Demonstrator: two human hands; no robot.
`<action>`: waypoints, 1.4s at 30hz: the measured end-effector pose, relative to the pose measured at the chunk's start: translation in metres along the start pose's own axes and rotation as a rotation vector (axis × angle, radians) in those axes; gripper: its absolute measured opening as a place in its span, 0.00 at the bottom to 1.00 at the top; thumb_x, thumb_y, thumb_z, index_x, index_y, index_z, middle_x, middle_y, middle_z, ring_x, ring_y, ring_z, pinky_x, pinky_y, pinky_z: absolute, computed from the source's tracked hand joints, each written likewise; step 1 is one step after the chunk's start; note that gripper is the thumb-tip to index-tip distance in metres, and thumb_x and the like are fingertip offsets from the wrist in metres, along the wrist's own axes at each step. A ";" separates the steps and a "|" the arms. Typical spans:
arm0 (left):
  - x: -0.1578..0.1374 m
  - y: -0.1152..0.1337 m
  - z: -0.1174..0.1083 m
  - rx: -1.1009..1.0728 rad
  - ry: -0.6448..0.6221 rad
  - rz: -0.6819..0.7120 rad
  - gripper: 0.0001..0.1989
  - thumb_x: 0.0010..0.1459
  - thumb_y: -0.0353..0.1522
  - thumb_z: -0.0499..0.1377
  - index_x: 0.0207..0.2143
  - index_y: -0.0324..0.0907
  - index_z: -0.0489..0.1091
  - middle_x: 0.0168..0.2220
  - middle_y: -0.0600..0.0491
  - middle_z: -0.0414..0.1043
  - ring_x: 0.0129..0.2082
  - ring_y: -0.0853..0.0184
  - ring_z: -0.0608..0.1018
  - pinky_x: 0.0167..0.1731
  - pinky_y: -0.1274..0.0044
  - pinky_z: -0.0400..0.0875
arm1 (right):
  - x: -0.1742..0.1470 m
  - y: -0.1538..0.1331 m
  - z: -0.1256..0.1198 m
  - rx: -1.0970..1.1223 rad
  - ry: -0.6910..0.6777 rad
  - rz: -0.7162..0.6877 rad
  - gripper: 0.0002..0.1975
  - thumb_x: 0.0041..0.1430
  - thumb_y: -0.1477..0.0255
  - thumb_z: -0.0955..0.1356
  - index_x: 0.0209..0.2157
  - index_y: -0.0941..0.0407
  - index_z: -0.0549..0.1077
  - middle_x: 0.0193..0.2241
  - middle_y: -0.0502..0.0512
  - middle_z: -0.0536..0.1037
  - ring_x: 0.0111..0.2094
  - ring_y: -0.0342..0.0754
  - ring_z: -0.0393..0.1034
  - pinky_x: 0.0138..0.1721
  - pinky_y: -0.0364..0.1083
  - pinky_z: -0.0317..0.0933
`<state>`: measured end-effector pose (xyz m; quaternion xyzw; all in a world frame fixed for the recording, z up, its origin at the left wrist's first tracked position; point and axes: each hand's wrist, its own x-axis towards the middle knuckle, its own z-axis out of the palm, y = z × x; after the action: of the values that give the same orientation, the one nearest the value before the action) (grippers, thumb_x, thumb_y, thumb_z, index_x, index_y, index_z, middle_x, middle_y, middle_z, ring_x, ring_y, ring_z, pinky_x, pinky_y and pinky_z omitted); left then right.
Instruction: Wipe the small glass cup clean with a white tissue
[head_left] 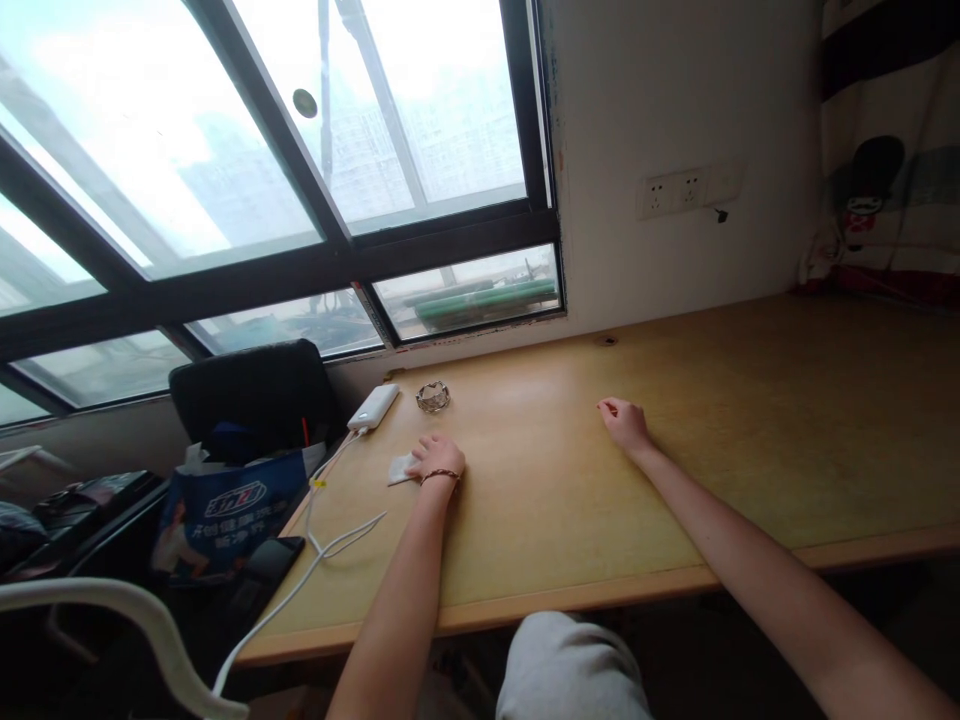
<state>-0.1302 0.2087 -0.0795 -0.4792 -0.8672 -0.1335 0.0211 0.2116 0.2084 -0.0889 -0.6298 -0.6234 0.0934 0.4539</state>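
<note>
My left hand (439, 456) lies on the left part of the table, palm down with its fingers spread. Its thumb side touches a small, flat white piece (400, 470), perhaps folded tissue, partly covered by the hand. A thin bracelet (441, 476) circles that wrist. Farther back on the tabletop sits a wide metal bangle (433, 397) with an openwork pattern. To the right, my right hand (625, 427) is closed over the table, thumb and fingers pressed together. Something tiny and reddish shows at its fingertips, too small to name.
A white power bank (374, 408) lies by the table's left edge, with a white cable (311, 525) running from it. Left of the wooden table (525, 530) are a black chair (251, 395) and a blue bag (225, 515). A window and wall sockets (675, 192) are behind.
</note>
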 end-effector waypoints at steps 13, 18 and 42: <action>-0.069 0.057 -0.017 -0.743 -0.004 0.762 0.16 0.52 0.28 0.49 0.45 0.41 0.59 0.48 0.47 0.62 0.51 0.65 0.63 0.51 0.70 0.57 | -0.010 -0.026 -0.001 0.275 -0.054 0.029 0.21 0.55 0.59 0.58 0.24 0.58 0.73 0.24 0.56 0.76 0.24 0.45 0.68 0.27 0.41 0.58; -0.121 0.097 -0.017 -1.305 -0.421 0.772 0.14 0.53 0.37 0.52 0.42 0.41 0.64 0.42 0.48 0.69 0.41 0.65 0.71 0.42 0.72 0.65 | -0.045 -0.074 0.018 0.606 -0.224 0.012 0.29 0.55 0.53 0.54 0.13 0.58 0.67 0.12 0.52 0.68 0.16 0.42 0.62 0.22 0.41 0.56; -0.119 0.132 0.015 -1.631 -0.680 0.426 0.21 0.50 0.42 0.49 0.23 0.34 0.70 0.25 0.46 0.72 0.28 0.64 0.73 0.33 0.74 0.67 | -0.056 -0.091 0.042 0.552 -0.289 -0.064 0.28 0.50 0.51 0.58 0.11 0.58 0.60 0.10 0.48 0.61 0.15 0.38 0.54 0.16 0.40 0.46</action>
<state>0.0458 0.1805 -0.0862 -0.5093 -0.3561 -0.5505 -0.5574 0.1078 0.1614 -0.0753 -0.4431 -0.6520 0.3335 0.5171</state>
